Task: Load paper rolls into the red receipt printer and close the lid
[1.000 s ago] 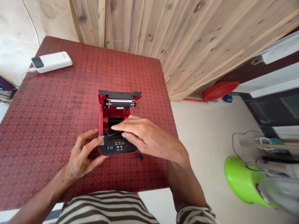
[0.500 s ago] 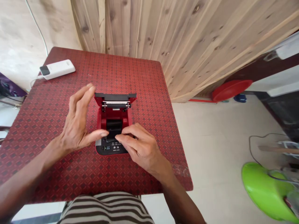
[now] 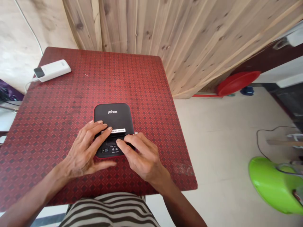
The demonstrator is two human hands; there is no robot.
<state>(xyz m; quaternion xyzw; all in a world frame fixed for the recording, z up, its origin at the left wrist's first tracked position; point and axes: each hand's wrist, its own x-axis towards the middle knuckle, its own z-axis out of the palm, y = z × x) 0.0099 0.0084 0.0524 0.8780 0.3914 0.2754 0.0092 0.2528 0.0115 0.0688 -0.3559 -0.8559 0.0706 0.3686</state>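
Observation:
A small red-and-black printer (image 3: 119, 118) lies on the table with its lid down, white lettering on top and a white barcode sticker along the lid's near edge. The spread fingers of my left hand (image 3: 86, 148) rest on the lid's left near part, the thumb stretched out below. At the printer's right side my right hand (image 3: 142, 154) has thumb and index finger pinched over the dark area below the lid edge. What lies between those fingertips cannot be made out. Small buttons and ports show on the black front panel (image 3: 111, 151).
The red patterned table (image 3: 123, 78) meets a wooden plank wall (image 3: 132, 28). At its far left lies a white device (image 3: 54, 70) with a dark end and a cable. A green plastic seat (image 3: 272, 183) and a red basin (image 3: 238, 83) are on the right.
The printer's lid, raised before, has come down over its inside. My left hand moved from beside the raised lid onto it; my right hand keeps its pinch at about the same place.

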